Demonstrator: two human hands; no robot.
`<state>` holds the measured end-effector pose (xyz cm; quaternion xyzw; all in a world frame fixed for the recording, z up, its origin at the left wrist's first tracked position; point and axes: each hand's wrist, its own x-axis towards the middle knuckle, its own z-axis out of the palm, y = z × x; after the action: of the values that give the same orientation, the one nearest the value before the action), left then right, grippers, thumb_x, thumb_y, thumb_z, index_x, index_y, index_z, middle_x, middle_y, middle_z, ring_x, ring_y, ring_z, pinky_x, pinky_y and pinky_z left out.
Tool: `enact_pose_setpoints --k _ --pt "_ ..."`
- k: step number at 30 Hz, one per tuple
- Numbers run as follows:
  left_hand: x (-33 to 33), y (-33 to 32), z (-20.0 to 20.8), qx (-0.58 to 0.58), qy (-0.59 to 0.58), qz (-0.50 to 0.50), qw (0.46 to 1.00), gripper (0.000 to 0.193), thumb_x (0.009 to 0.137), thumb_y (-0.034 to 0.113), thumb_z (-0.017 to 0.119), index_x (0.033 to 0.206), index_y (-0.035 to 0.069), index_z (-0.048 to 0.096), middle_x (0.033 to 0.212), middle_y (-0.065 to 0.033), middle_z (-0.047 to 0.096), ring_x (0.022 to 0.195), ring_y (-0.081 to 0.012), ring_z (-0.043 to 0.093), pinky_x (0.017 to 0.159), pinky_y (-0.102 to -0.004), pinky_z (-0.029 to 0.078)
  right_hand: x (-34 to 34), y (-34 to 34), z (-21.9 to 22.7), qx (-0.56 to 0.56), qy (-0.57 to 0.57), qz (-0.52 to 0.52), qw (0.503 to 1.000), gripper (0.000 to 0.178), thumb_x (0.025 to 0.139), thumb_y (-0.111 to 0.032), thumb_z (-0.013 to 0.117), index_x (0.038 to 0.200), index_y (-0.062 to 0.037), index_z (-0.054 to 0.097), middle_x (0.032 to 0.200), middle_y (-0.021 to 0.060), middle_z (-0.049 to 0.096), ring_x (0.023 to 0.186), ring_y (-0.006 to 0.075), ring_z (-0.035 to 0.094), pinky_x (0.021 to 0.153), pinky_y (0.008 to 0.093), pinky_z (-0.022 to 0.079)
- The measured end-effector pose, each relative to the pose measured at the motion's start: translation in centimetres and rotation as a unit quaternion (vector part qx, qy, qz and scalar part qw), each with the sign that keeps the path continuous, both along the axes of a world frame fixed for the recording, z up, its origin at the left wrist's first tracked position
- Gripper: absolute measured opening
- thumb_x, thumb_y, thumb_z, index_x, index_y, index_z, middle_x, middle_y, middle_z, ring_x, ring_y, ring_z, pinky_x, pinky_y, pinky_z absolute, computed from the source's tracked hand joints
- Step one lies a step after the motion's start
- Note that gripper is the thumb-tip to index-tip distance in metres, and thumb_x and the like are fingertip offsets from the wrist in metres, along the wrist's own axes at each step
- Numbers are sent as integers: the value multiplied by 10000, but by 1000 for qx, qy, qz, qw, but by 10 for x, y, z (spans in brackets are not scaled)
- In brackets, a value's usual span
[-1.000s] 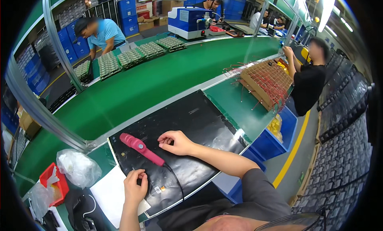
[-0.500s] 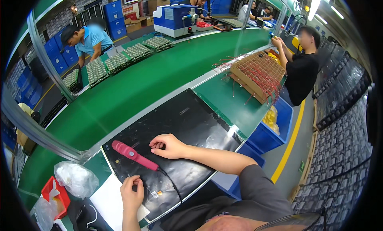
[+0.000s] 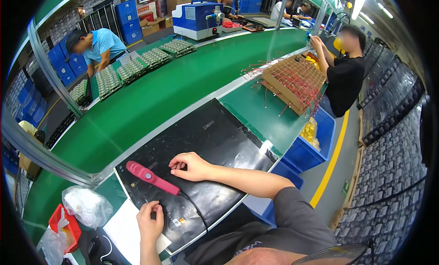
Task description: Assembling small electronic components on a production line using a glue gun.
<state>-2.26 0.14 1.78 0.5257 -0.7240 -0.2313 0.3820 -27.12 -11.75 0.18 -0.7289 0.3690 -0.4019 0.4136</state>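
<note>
My left hand (image 3: 150,218) rests at the near left edge of a black mat (image 3: 201,132), above a white sheet (image 3: 122,233). Its fingers are loosely bent, with a gap to the thumb, and I see nothing in them. Over the middle of the mat lies my right hand (image 3: 192,166), fingers curled in, thumb slightly apart, also holding nothing visible. Between the two hands is a pink handheld device (image 3: 153,178) with a round grey button and a black cord (image 3: 196,208) running toward the near edge. Neither hand touches it.
A green conveyor belt (image 3: 151,109) runs beyond the mat. At the right, a cardboard divider box (image 3: 286,89) with red wires sits above a blue bin (image 3: 315,143). Left lie a clear plastic bag (image 3: 87,205) and a red tray (image 3: 57,217). Co-workers stand beyond the belt and at right.
The whole view has shifted very slightly. My hands and the pink device keep their places on the mat. The person in blue across the belt has moved their head a little.
</note>
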Motion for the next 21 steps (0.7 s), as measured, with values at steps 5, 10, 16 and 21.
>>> enact_pose_setpoints --k 5,10,16,21 --pt "-2 2 3 5 0 1 1000 173 805 -64 655 976 -37 651 823 -147 654 701 -241 663 663 -314 530 1 -1 1 -5 -4 -2 1000 197 827 -103 736 972 22 691 865 103 689 765 148 682 704 277 551" --pt "-5 0 4 5 3 1 1000 174 812 -62 661 984 -38 651 826 -148 657 710 -241 668 672 -316 535 0 0 3 -30 -6 -11 999 193 825 -105 734 958 28 693 856 104 685 745 150 679 691 274 558" --pt "-1 4 1 15 7 25 1000 172 819 -36 677 989 -13 660 812 -136 655 705 -236 666 673 -317 532 6 0 3 -17 -8 0 1000 208 825 -123 742 964 25 697 866 111 696 755 150 691 690 281 561" --pt "1 0 -3 3 5 -10 1000 174 826 27 683 998 24 658 792 -116 639 717 -266 632 655 -352 511 3 3 3 25 12 -8 1000 257 850 -136 757 1042 22 693 947 107 724 851 140 702 769 285 563"
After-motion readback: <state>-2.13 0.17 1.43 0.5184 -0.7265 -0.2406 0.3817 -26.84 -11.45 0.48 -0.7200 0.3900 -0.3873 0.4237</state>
